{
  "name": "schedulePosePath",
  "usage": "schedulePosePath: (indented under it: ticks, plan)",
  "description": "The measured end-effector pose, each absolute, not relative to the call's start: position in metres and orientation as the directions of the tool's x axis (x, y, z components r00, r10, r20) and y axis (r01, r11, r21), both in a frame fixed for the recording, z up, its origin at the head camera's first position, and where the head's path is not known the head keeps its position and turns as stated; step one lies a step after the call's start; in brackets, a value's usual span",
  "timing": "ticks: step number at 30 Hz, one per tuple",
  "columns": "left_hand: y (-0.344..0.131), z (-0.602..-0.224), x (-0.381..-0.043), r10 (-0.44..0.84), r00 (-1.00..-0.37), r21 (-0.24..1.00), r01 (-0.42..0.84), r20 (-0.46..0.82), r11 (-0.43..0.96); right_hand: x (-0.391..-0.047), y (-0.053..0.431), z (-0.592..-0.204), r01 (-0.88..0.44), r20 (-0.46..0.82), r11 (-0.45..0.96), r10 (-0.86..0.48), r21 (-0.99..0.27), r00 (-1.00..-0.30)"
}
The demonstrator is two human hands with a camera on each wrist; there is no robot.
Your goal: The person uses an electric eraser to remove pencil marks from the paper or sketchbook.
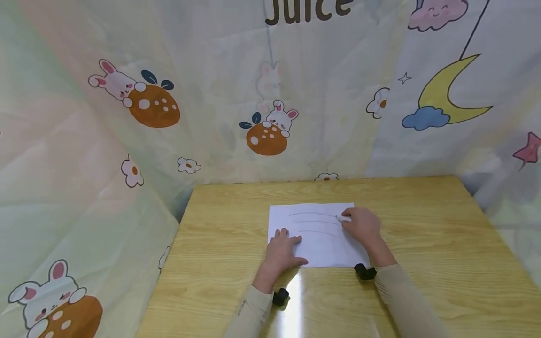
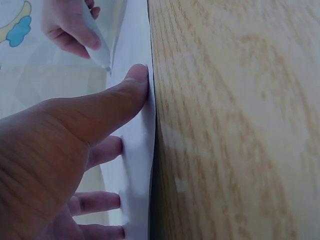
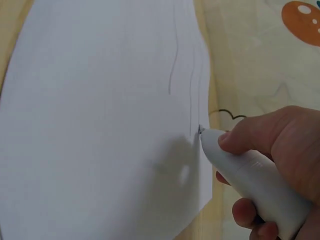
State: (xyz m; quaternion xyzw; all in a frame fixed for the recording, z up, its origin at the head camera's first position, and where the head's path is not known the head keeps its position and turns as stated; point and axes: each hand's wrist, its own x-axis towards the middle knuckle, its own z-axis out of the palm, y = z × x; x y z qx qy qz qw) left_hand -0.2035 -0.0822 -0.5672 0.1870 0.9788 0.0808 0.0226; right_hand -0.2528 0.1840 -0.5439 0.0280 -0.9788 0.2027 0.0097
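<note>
A white sheet of paper (image 1: 321, 249) lies on the wooden table, with several thin curved lines running across its upper half. My right hand (image 1: 361, 225) grips a thick white pen (image 3: 240, 170) near the paper's far right corner. In the right wrist view the small dark pen tip is at the end of the topmost line, and the thumb lies along the barrel. My left hand (image 1: 281, 253) rests spread over the lower left part of the sheet. The left wrist view has its thumb (image 2: 135, 75) at the near edge and its other fingertips against the paper.
The wooden table (image 1: 220, 244) extends to both sides of the sheet. Behind it hangs a printed cloth (image 1: 211, 141) with rabbits, oranges and a moon. Black wrist mounts (image 1: 281, 297) sit at both sleeve cuffs.
</note>
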Motion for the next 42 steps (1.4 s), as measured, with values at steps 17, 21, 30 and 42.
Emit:
schedulePosePath:
  ticks: [17, 21, 30, 42]
  plan:
    - [-0.0789, -0.5684, -0.2018, 0.378, -0.926, 0.186, 0.371, -0.004, 0.91, -0.2517, 0.1873, -0.5515, -0.023, 0.01, 0.919, -0.021, -0.393, -1.0]
    - [-0.0765, -0.5666, -0.2032, 0.376, -0.927, 0.186, 0.367, -0.015, 0.912, -0.2521, 0.1884, -0.5481, -0.033, 0.022, 0.932, -0.027, -0.362, -0.999]
    - [-0.0787, -0.5633, -0.2028, 0.361, -0.932, 0.181, 0.351, -0.025, 0.919, -0.2541, 0.1825, -0.5469, -0.046, 0.054, 0.926, -0.028, -0.374, -0.998]
    - [-0.0826, -0.5623, -0.2012, 0.37, -0.929, 0.188, 0.362, -0.003, 0.913, -0.2528, 0.1816, -0.5458, -0.029, 0.024, 0.917, -0.021, -0.397, -0.999]
